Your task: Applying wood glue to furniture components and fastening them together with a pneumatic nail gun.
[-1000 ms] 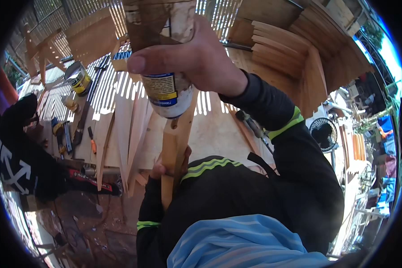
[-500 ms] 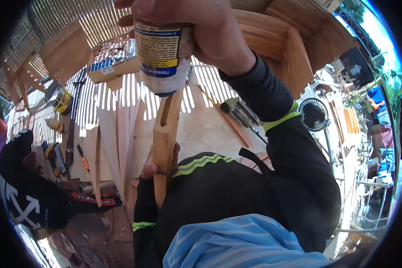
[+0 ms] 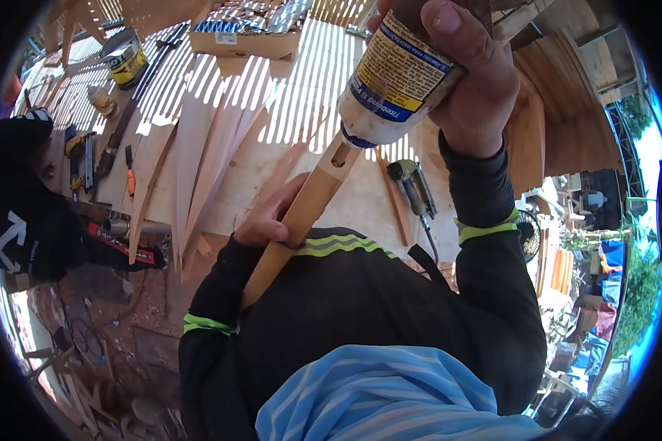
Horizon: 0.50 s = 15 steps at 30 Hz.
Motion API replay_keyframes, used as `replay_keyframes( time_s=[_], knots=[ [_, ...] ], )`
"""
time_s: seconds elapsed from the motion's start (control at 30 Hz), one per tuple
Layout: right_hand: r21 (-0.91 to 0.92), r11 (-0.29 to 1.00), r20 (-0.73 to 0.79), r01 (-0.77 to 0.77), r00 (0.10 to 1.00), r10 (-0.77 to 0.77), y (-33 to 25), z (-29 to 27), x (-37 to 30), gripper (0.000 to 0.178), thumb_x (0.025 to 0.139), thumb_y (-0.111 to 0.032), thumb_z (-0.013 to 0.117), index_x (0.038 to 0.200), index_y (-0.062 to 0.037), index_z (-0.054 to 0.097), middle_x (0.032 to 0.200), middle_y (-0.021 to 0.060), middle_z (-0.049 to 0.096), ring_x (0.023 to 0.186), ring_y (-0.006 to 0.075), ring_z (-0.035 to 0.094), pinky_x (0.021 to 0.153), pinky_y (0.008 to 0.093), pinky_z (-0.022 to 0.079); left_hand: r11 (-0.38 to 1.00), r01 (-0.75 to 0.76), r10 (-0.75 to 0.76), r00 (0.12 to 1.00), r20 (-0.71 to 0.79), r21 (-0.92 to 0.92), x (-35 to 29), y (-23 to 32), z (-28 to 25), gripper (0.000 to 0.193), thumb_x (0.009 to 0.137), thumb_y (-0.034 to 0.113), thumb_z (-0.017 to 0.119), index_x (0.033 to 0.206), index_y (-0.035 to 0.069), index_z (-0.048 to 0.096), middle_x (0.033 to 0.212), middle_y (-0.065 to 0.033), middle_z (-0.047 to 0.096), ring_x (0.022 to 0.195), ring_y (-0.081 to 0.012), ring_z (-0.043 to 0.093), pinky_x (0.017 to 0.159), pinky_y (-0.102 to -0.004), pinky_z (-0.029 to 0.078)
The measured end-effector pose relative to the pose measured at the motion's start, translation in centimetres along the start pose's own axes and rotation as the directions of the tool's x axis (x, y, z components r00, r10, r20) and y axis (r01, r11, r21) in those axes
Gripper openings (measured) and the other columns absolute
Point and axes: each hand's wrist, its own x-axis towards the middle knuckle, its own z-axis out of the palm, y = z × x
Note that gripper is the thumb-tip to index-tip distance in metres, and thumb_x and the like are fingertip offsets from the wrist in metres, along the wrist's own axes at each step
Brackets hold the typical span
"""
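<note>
My right hand (image 3: 479, 84) grips a white glue bottle (image 3: 397, 81) with a blue-and-yellow label, tipped upside down. Its blue cap end is at the far tip of a wooden piece (image 3: 312, 202), beside an oblong slot (image 3: 338, 156) cut in the wood; whether the bottle touches the wood I cannot tell. Lower down, my left hand (image 3: 268, 217) wraps round the same wooden piece, which slants up from my lap. Part of the left fingers is hidden behind the wood.
Long curved boards (image 3: 217, 165) lie on the worktable (image 3: 316, 176). A green nail gun (image 3: 413, 187) rests to the right. On the left are an orange-handled tool (image 3: 130, 170), a can (image 3: 125, 62) and a person in dark clothing (image 3: 15, 198). Farther back stands a cardboard box (image 3: 246, 45).
My view has shifted. The bottle and the top of the wooden piece have swung to the right in the picture, and the wood now slants more. Both hands keep their holds.
</note>
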Motion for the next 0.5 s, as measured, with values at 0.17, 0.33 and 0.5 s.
replay_keyframes(
  time_s=[0.17, 0.33, 0.5],
  knots=[
    [-0.046, 0.998, -0.009, 0.036, 0.999, -0.037, 0.39, 0.07, -0.1, 0.031, 0.086, -0.02, 0.078, 0.104, 0.0007, 0.063, 0.087, 0.0085, 0.068, 0.07, 0.0185, 0.064, 0.062, 0.0306, 0.052, 1.0, 0.003, -0.003, 1.0, 0.005, -0.013, -0.13, -0.26, -0.27, 0.122, 0.06, 0.047, 0.095, 0.155, 0.005, 0.031, 0.085, -0.0044, 0.054, 0.061, -0.0133, 0.057, 0.048, -0.0252, 0.043],
    [-0.081, 0.997, -0.067, 0.017, 0.997, -0.022, 0.44, 0.41, -0.39, 0.035, 0.086, -0.025, 0.076, 0.105, 0.0014, 0.063, 0.085, 0.0088, 0.068, 0.068, 0.0187, 0.063, 0.062, 0.0312, 0.052, 0.971, 0.031, -0.019, 0.998, -0.055, 0.237, -0.24, -0.07, -0.57, 0.142, 0.053, 0.073, 0.086, 0.161, -0.003, 0.032, 0.137, -0.0048, 0.053, 0.121, -0.0123, 0.052, 0.1, -0.0243, 0.038],
    [-0.103, 0.995, -0.041, -0.002, 0.999, -0.002, 0.59, 0.24, -0.26, 0.04, 0.085, -0.028, 0.075, 0.107, 0.0025, 0.064, 0.086, 0.0092, 0.068, 0.07, 0.0189, 0.063, 0.063, 0.0316, 0.053, 0.977, 0.037, -0.025, 0.998, -0.059, 0.209, -0.3, -0.21, -0.61, 0.142, 0.053, 0.07, 0.085, 0.161, -0.004, 0.031, 0.14, -0.0058, 0.053, 0.122, -0.0131, 0.052, 0.101, -0.0238, 0.038]
  ],
)
